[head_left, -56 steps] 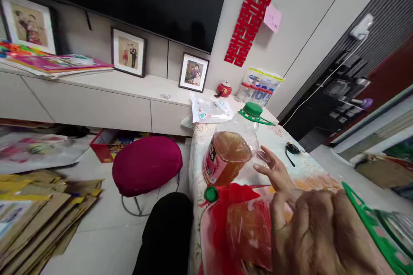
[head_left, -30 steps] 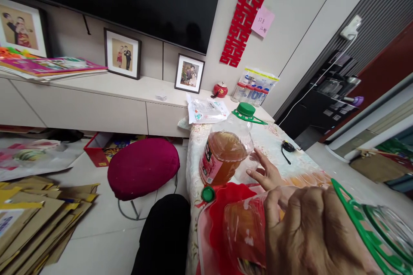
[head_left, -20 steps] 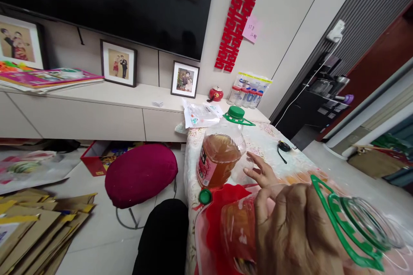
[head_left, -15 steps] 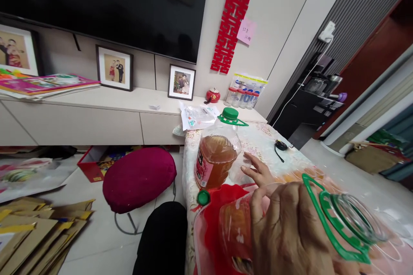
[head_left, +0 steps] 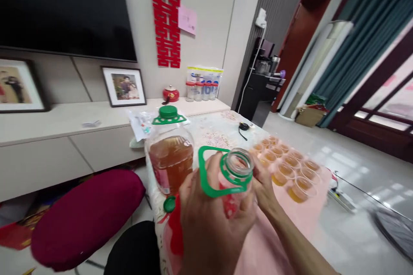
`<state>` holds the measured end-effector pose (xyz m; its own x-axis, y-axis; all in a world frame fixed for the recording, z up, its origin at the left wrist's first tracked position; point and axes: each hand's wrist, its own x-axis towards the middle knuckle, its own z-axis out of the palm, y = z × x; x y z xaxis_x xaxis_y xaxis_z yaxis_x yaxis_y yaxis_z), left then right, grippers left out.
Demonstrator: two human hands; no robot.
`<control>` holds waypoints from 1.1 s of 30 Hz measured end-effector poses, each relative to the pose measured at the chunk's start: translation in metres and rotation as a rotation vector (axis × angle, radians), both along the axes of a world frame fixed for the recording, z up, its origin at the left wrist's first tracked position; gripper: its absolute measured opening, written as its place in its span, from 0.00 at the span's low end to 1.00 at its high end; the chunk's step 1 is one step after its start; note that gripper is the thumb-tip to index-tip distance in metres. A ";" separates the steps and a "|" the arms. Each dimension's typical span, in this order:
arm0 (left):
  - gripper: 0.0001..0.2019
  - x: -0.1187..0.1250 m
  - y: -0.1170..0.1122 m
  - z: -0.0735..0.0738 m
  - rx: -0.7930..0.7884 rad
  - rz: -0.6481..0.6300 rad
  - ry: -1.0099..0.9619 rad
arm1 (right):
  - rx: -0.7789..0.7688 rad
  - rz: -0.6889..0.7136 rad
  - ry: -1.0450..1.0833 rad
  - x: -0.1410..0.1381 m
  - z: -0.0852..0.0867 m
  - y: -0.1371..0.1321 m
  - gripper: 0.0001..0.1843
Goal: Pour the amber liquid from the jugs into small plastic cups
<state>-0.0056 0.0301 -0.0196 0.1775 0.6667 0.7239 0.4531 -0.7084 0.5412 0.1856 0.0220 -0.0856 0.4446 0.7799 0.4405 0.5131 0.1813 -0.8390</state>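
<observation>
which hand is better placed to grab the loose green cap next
Likely the left hand, though it holds the open bottle: the loose green cap lies nearer it; the right hand is across the bottle.

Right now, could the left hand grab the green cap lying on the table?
Probably not straight away: the left hand is wrapped around the open bottle, so its grip would have to let go first. The green cap does look near, though, with nothing seen on top.
</observation>
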 end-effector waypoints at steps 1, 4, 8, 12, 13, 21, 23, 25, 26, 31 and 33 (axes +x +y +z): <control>0.24 -0.002 0.002 0.000 -0.049 -0.014 0.006 | 0.020 -0.045 0.034 0.001 -0.003 -0.012 0.25; 0.26 -0.005 0.003 0.001 -0.222 -0.032 0.010 | 0.045 -0.201 0.142 0.006 -0.019 -0.047 0.21; 0.28 -0.006 -0.001 0.002 -0.332 -0.045 -0.027 | -0.004 -0.355 0.235 0.016 -0.047 -0.074 0.20; 0.30 -0.006 0.000 0.003 -0.301 -0.067 -0.022 | -0.076 -0.424 0.281 0.022 -0.067 -0.077 0.25; 0.30 -0.005 0.001 0.003 -0.290 -0.089 -0.032 | -0.088 -0.439 0.291 0.023 -0.071 -0.076 0.27; 0.31 -0.004 0.004 0.008 -0.245 -0.022 0.033 | -0.115 -0.343 0.322 0.030 -0.085 -0.048 0.32; 0.31 -0.005 0.005 0.008 -0.229 -0.028 0.051 | -0.106 -0.285 0.336 0.032 -0.084 -0.039 0.32; 0.30 -0.007 0.005 0.008 -0.198 -0.035 0.056 | -0.093 -0.232 0.357 0.033 -0.082 -0.032 0.32; 0.30 -0.007 0.005 0.009 -0.194 -0.048 0.060 | -0.087 -0.212 0.369 0.033 -0.081 -0.029 0.32; 0.29 -0.004 0.003 0.012 -0.233 -0.057 0.014 | -0.068 -0.182 0.410 0.032 -0.073 -0.032 0.29; 0.28 -0.003 0.003 0.010 -0.252 -0.028 -0.023 | -0.067 -0.184 0.415 0.031 -0.066 -0.037 0.29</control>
<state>-0.0085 0.0327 -0.0094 0.1838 0.8214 0.5400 0.4206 -0.5622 0.7120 0.2164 -0.0148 -0.1519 0.7067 0.6919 0.1475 0.1499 0.0574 -0.9870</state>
